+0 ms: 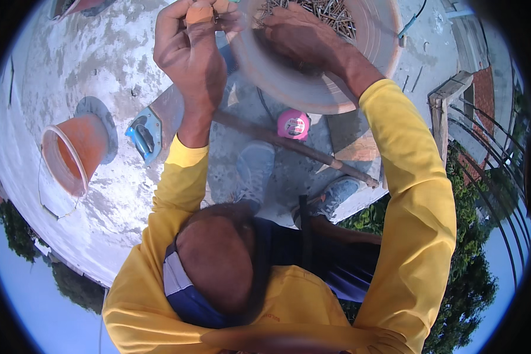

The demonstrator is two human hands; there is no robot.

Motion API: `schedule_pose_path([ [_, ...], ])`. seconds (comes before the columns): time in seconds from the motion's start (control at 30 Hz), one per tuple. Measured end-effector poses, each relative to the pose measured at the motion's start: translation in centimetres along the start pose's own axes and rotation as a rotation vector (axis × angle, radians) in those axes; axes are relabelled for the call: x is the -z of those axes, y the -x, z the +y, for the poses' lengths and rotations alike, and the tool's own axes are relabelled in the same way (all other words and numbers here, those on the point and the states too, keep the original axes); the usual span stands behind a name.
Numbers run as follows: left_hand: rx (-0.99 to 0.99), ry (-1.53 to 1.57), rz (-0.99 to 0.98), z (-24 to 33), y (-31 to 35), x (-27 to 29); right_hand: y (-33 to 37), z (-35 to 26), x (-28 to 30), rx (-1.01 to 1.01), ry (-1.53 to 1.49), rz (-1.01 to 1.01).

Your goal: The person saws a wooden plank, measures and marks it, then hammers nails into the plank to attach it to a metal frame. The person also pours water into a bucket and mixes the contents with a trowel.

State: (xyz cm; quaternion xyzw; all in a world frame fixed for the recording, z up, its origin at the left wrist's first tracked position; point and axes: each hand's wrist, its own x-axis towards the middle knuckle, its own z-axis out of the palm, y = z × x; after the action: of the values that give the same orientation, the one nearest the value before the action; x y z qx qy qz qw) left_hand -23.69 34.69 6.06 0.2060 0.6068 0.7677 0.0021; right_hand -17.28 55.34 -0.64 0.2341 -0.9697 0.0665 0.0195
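Nails point(336, 16) lie heaped in a wide, round basin point(388, 44), beneath the right hand. From left to right: an orange bucket point(94, 144) sits well to the left hand's lower left; a blue-handled saw point(143, 137) lies nearer that hand. The left hand point(192, 56) is curled, orange showing at its fingertips; its grip is unclear. Below and between both hands are a brown rod point(310, 151) and a pink tape measure point(293, 125). The right hand point(301, 36) reaches into the nails, fingers bent; whether it grips any cannot be told.
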Motion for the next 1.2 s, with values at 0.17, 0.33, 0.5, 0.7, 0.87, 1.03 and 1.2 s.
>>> schedule_pose_path([
  [0.17, 0.146, 0.105, -0.018, 0.3, -0.8, 0.9, -0.1, 2.4, 1.4, -0.075, -0.291, 0.236],
  [0.33, 0.098, 0.118, -0.028, -0.2, -0.8, 0.8, -1.3, 1.6, 1.0, -0.230, -0.173, 0.157],
  [0.5, -0.024, -0.091, -0.007, -0.8, -0.1, 0.4, -1.0, -0.1, 1.2, -0.081, -0.101, -0.101],
  [0.7, -0.056, -0.052, -0.060, -0.7, -0.1, 0.2, 0.0, -1.6, 0.2, -0.027, 0.163, -0.132],
  [0.87, -0.055, -0.062, -0.067, -0.1, 0.0, 0.0, 0.1, -1.5, -0.7, -0.019, 0.228, -0.084],
  [1.03, 0.089, 0.123, -0.093, 0.6, -0.1, 0.8, 0.4, -2.0, -0.7, -0.010, 0.178, -0.081],
  [1.2, 0.185, 0.165, -0.034, 0.3, -0.4, 0.9, 0.1, -2.9, -1.5, -0.126, 0.167, -0.106],
])
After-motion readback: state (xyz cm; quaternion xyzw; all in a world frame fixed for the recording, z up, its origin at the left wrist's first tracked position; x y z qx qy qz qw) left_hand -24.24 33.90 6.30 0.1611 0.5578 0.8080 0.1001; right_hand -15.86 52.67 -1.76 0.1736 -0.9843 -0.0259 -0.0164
